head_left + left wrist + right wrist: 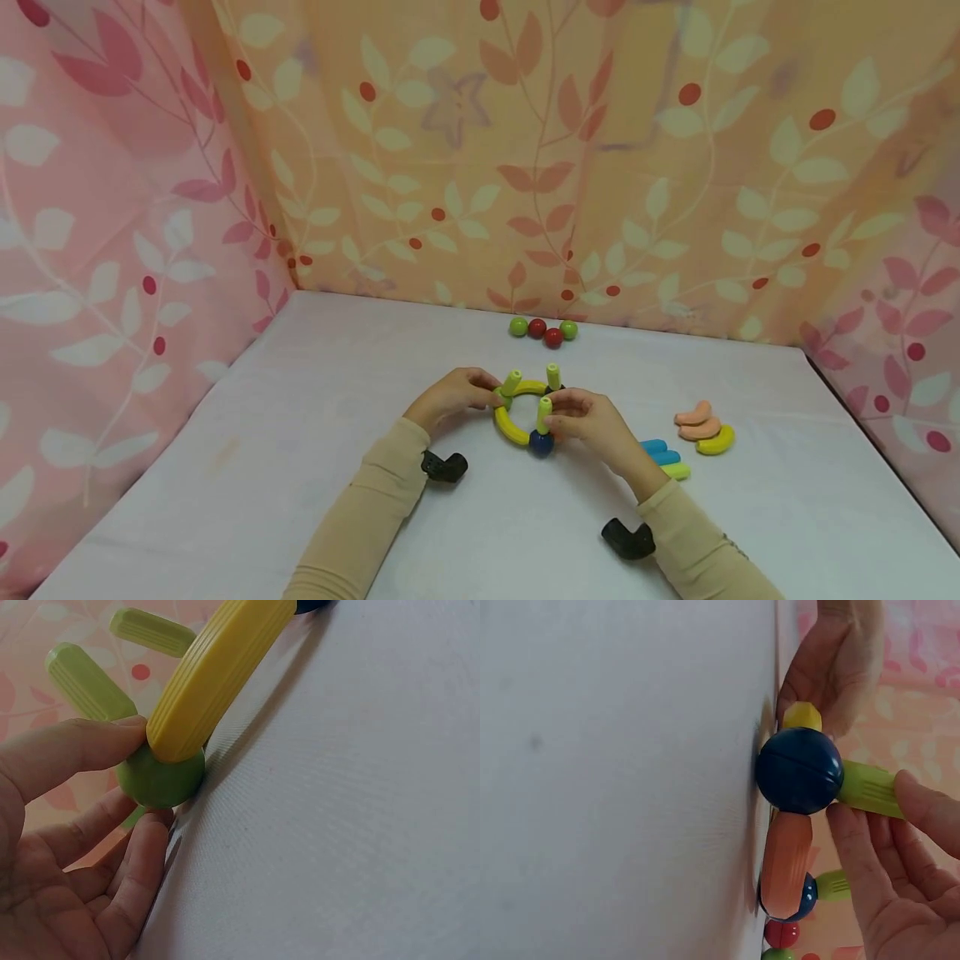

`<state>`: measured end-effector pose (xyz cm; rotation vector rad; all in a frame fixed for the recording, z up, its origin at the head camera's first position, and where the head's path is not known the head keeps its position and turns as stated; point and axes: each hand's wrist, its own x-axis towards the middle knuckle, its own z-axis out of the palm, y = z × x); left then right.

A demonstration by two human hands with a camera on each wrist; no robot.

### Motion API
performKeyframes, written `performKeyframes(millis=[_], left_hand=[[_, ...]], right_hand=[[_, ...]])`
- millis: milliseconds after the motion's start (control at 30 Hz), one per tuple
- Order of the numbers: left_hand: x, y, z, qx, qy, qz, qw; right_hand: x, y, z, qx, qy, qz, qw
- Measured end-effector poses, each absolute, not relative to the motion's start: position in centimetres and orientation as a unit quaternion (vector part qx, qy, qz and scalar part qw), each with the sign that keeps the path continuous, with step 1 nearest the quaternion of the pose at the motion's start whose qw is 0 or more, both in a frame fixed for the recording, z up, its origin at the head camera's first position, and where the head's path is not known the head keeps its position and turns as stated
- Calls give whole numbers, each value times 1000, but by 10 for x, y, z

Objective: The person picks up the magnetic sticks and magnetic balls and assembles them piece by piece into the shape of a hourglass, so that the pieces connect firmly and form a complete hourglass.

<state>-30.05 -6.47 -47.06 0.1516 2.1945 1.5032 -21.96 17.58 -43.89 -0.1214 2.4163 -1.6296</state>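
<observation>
A ring of curved rods and balls lies on the white table, with light green rods standing up from its balls. My left hand pinches the green ball at the ring's left side, thumb beside the end of a yellow curved rod. At the front of the ring, my right hand holds the upright light green rod between thumb and fingers. That rod sits in a dark blue ball. An orange curved rod links this ball to a second blue ball behind.
Red balls and green balls lie at the table's back. Right of my right hand are blue rods and a light green rod. Farther right lie orange curved rods and a yellow one. Patterned curtains border the table.
</observation>
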Motion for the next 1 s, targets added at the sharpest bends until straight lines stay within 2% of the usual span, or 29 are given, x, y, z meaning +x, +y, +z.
performKeyframes(millis=[333, 467, 600, 1000], left_hand=[[-293, -67, -453, 54, 846, 473, 240], [-286, -59, -441, 119, 868, 439, 201], [-282, -46, -440, 194, 861, 445, 151], [-275, -26, -448, 213, 858, 455, 108]], right_hand=[[-217, 175, -439, -35, 862, -496, 100], [-215, 181, -432, -43, 888, -450, 83], [-213, 186, -428, -38, 884, -456, 92], [-223, 182, -428, -31, 893, -442, 81]])
